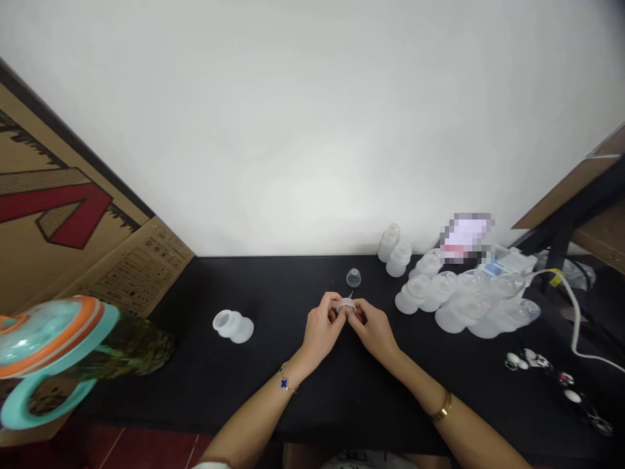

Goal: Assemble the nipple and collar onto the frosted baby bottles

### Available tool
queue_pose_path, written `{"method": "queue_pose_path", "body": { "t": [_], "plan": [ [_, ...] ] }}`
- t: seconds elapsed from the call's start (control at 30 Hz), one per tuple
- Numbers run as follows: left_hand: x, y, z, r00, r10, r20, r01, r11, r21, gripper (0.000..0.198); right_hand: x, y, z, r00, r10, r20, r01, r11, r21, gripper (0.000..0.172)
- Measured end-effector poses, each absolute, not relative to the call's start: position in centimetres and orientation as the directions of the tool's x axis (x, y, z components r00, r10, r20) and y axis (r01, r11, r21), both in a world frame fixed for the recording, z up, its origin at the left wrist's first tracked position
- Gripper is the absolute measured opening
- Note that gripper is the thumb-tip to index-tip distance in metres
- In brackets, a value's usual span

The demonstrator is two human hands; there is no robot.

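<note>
My left hand (323, 326) and my right hand (372, 326) meet over the middle of the black table (273, 384). Both pinch a small white ring-shaped cap (346, 304) between their fingertips, held just above the tabletop. A clear dome-shaped cover (353, 278) stands on the table just behind the hands. A white bottle (233, 325) without a lid lies on its side to the left of my left hand.
Several white bottles (463, 299) lie in a cluster at the right, with two more (394, 251) standing by the wall. A white cable (576, 319) and small parts (537, 360) lie at far right. A cardboard box (73, 228) and a teal-and-orange cup (43, 345) are at left.
</note>
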State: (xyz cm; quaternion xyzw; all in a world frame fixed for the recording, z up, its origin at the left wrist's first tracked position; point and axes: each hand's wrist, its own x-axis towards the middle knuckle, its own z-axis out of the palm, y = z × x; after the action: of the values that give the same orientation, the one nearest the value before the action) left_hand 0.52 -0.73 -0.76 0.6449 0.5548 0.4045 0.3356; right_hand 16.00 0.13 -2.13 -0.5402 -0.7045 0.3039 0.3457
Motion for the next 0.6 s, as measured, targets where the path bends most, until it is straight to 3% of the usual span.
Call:
{"method": "queue_pose_path", "body": {
  "t": [0.6],
  "plan": [
    [0.65,-0.65,-0.70,0.042,0.992,0.116,0.455,-0.122,0.882,0.011,15.91,0.14,-2.19,-0.168,0.971,0.173,0.537,0.237,-0.809,0.024]
  ]
}}
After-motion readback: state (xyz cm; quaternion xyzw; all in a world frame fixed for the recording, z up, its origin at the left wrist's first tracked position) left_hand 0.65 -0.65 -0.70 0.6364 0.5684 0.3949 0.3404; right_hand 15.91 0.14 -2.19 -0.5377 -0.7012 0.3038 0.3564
